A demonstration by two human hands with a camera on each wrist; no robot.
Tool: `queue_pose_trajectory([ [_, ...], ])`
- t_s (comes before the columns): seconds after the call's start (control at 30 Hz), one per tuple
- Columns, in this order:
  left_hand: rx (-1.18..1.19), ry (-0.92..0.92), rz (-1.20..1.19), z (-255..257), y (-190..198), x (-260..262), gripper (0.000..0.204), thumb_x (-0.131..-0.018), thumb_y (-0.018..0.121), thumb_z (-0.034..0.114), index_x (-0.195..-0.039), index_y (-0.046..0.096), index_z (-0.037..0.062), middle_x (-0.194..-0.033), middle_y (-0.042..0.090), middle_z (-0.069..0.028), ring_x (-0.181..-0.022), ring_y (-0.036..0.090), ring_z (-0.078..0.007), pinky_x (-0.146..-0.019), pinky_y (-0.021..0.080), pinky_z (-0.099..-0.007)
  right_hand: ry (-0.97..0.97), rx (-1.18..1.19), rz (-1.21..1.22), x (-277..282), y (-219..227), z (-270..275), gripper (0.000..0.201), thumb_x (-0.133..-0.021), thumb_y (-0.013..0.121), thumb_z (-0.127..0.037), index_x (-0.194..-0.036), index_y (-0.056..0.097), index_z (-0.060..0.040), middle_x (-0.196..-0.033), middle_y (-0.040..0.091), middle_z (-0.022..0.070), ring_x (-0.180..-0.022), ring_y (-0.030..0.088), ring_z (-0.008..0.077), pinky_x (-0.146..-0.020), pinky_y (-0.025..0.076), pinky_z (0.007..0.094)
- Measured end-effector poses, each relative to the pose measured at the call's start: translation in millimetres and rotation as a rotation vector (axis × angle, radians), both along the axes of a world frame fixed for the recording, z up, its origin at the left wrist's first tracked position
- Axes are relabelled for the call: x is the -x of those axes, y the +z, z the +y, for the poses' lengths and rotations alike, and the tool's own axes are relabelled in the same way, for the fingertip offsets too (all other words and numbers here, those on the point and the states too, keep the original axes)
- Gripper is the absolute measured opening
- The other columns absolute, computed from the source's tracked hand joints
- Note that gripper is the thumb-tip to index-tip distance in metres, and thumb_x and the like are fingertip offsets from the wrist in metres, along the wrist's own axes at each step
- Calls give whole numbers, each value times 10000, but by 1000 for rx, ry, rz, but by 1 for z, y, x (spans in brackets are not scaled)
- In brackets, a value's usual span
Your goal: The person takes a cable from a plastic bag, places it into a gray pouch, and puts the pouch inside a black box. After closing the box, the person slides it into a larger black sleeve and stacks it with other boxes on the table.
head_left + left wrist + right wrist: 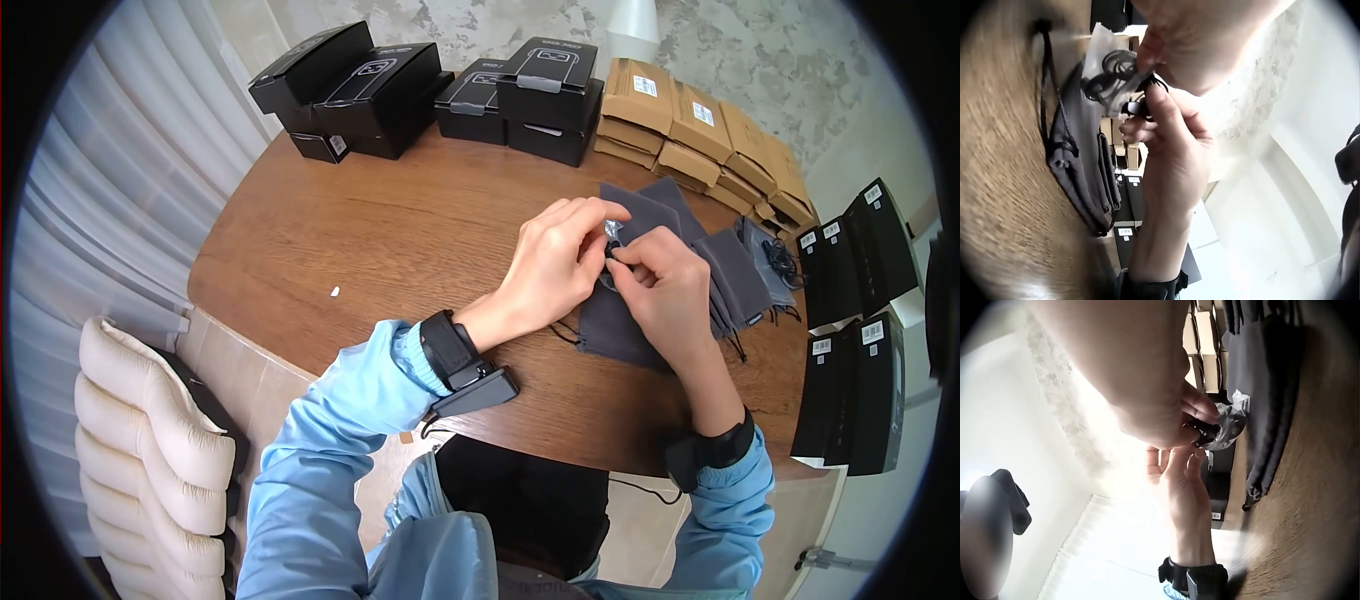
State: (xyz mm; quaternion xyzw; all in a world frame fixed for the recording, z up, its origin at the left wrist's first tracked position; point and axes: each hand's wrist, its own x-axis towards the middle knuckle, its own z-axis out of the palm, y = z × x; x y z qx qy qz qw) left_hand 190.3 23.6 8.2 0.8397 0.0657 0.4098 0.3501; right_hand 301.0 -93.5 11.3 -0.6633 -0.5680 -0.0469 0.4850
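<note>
Both hands meet over the dark grey drawstring pouches [625, 325] on the right of the table. Between them is a small clear plastic bag [1099, 53] with a coiled black cable [1119, 62] inside. My left hand [560, 255] pinches the bag near its opening, its index finger arched over the top. With thumb and fingertips my right hand [665, 285] pinches a black end of the cable at the bag's mouth. In the right wrist view the crinkled bag [1235, 419] sticks out past the fingers, which hide part of the cable.
Black boxes [375, 95] and brown cardboard boxes [690, 120] line the table's back edge. More black boxes [850, 390] stand at the right. Beside the pouches lies another bagged black cable [780, 262]. A white scrap [335, 292] is on the left of the wooden table [300, 220].
</note>
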Motion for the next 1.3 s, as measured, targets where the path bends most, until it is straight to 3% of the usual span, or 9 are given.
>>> queue_pose_trajectory([
  [0.2, -216, -27, -114, -8, -4, -6, 290, -795, 576, -68, -1059, 620, 46, -853, 627, -90, -711, 612, -171, -644, 516, -285, -103, 66, -296, 0, -3, 2, 116, -679, 699, 16, -765, 633, -24, -754, 584, 100, -543, 580, 269, -504, 478, 339],
  [0.3, 7, -41, -25, -7, -2, -3, 277, -798, 586, -57, -1058, 617, 33, -844, 626, -93, -729, 608, -158, -649, 510, -277, -112, 59, -272, -3, -2, 0, 148, -672, 706, 21, -800, 646, -24, -753, 577, 95, -541, 571, 232, -511, 478, 313],
  [0.4, 158, -36, -6, -1, 2, -1, 261, -823, 572, -35, -1074, 609, 26, -788, 591, -44, -737, 575, -104, -659, 496, -248, 91, 52, 212, -7, 5, 1, 251, -675, 737, 36, -911, 669, -15, -809, 566, 43, -590, 540, 80, -532, 446, 206],
  [0.5, 269, -33, 10, 7, -1, -1, 255, -849, 557, -10, -1097, 599, 32, -772, 550, 9, -752, 536, -72, -677, 477, -236, 84, 27, 431, -15, 12, 1, 269, -683, 741, 35, -938, 670, -10, -841, 564, 20, -613, 543, 49, -545, 442, 186],
  [0.67, 292, -189, 24, 5, 1, 1, 257, -883, 545, 6, -1137, 575, 39, -842, 544, 9, -808, 503, -67, -724, 444, -229, 32, 194, 317, -28, 5, -3, 298, -678, 767, -11, -962, 675, -4, -840, 585, 23, -596, 484, 27, -524, 392, 189],
  [0.87, 236, -248, 37, -4, 7, 4, 249, -872, 550, -17, -1115, 586, 24, -869, 550, -17, -785, 511, -80, -706, 444, -225, -45, 156, 410, -17, 5, 1, 241, -648, 766, -38, -703, 532, -19, -582, 532, -6, -556, 474, 50, -512, 410, 223],
  [1.03, -41, -313, -9, -12, 6, 3, 252, -834, 562, -62, -1071, 603, 10, -894, 576, -61, -778, 560, -125, -707, 474, -255, -126, 98, 274, -16, -5, 4, 188, -670, 668, 10, -670, 483, -28, -529, 497, 27, -506, 464, 70, -490, 417, 261],
  [1.1, 115, -281, -27, -11, 5, 3, 235, -857, 557, -48, -1079, 602, 16, -876, 572, -40, -773, 548, -100, -693, 469, -241, -112, 190, 320, -22, -6, 4, 220, -677, 697, -6, -667, 479, -36, -528, 490, 7, -508, 463, 56, -477, 399, 255],
  [1.3, 496, -285, -46, 6, 8, 6, 244, -901, 551, 20, -1144, 545, -6, -867, 543, 5, -787, 515, -54, -694, 453, -206, 348, 181, 731, -33, 14, -9, 233, -779, 721, -66, -937, 555, -20, -712, 528, -43, -581, 482, -10, -507, 373, 149],
])
